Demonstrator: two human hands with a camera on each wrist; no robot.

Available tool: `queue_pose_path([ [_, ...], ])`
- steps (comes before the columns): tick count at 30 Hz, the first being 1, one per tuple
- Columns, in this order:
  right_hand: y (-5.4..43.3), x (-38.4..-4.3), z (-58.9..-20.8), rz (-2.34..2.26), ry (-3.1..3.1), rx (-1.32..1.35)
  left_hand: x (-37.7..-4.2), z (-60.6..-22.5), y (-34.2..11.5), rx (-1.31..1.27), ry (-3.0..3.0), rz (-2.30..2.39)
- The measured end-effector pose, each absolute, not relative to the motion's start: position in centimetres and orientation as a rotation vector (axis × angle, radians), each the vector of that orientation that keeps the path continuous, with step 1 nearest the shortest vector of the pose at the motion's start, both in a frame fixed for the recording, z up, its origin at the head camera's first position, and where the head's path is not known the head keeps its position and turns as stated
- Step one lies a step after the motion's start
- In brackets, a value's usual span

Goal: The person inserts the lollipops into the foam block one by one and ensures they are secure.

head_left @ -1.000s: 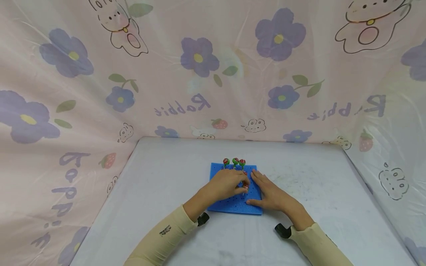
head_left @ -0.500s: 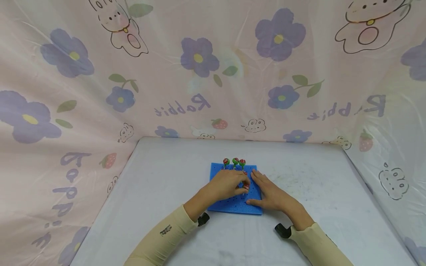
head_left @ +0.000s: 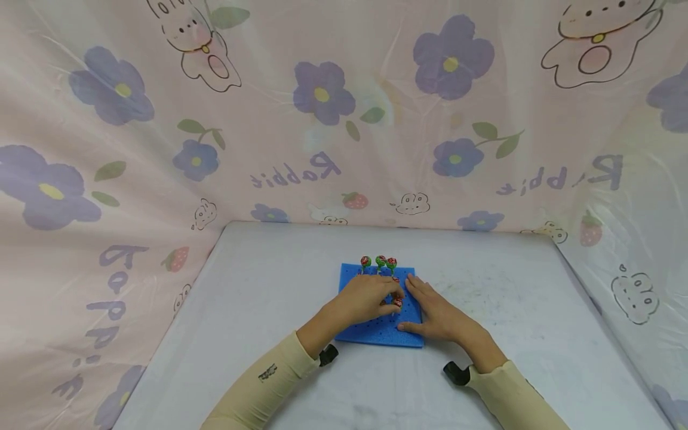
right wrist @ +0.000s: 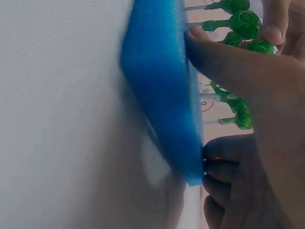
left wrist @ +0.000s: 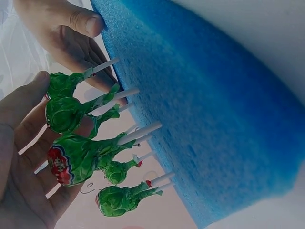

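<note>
A blue foam block [head_left: 376, 338] lies on the table, with several green-and-red wrapped lollipops standing in it by their white sticks. My left hand [head_left: 365, 297] is over the block, thumb and curled fingers about the head of one lollipop [left wrist: 63, 85]; that lollipop's stick meets the foam. Other lollipops, such as one with a red label [left wrist: 71, 160], stand close to the left palm. Along the block's right side rests my right hand [head_left: 441, 313], its fingers spread and thumb [right wrist: 200, 36] on the foam. The left hand hides part of the block in the head view.
Three lollipops [head_left: 380, 261] stand in a row at the block's far edge. A white table [head_left: 269, 269] surrounds the block. Behind and beside it hangs a pink curtain [head_left: 376, 137] printed with flowers and rabbits. Black wrist cameras [head_left: 457, 373] sit at both sleeves.
</note>
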State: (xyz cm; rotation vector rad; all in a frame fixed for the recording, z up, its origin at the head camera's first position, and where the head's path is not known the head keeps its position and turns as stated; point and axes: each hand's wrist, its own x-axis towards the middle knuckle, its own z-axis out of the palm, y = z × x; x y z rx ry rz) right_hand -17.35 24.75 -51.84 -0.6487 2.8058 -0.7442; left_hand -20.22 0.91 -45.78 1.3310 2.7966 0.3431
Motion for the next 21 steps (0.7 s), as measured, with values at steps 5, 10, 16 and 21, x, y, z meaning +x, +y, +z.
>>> queue_pose_path([
  [5, 24.8, -17.5, -51.8, -0.733, 2.807, -0.659, -20.3, -45.8, 0.9, 1.328, 2.8, 0.342],
  [10, 24.8, -17.5, -51.7, -0.731, 2.8, -0.659, -20.2, -45.8, 0.7, 1.332, 2.796, 0.367],
  [16, 25.4, -17.1, -50.9, -0.734, 2.788, -0.624, -20.1, -45.0, 0.0, 1.34, 2.79, 0.451],
  [21, 26.5, -17.2, -50.1, -0.711, 2.844, -0.649, -20.2, -44.2, -1.3, 1.285, 2.854, 0.495],
])
